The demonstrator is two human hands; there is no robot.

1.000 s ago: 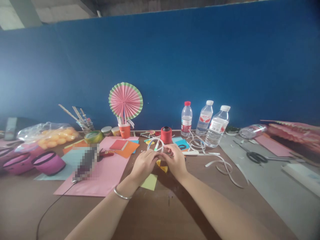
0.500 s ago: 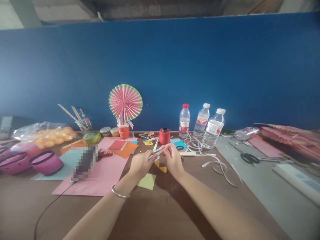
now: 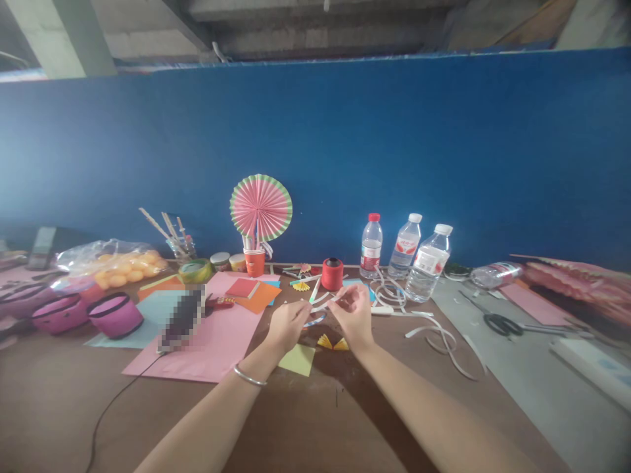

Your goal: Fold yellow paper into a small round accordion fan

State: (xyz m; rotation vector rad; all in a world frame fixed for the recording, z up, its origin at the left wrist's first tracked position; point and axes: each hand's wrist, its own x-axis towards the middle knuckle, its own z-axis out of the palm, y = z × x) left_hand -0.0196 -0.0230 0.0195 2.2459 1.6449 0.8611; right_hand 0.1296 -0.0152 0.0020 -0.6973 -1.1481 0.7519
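My left hand [image 3: 288, 325], a silver bangle on its wrist, is closed on one end of a thin white strip [image 3: 322, 304]. The fingers of my right hand [image 3: 353, 316] pinch the strip's other end, so it spans the gap between both hands above the table. Just under the hands lie two yellow pleated paper pieces [image 3: 333, 342]. A small blue-and-white item [image 3: 315, 320] shows beside my left fingertips; its kind is unclear. Behind the hands stands a red spool of thread [image 3: 332, 274], and a yellow-green paper square [image 3: 298, 360] rests near my left wrist.
A pink round paper fan [image 3: 261, 207] stands in an orange cup [image 3: 255, 263]. Water bottles [image 3: 371, 253] line the back. White strips [image 3: 444, 338] curl at the right, near black scissors [image 3: 497, 324]. Pink paper [image 3: 217, 355] and a blurred-out dark device [image 3: 182, 318] lie left.
The view has tilted up and shifted left, so everything sits farther right and mostly lower. My hands have drawn slightly apart, exposing more of the strip and the yellow pieces.
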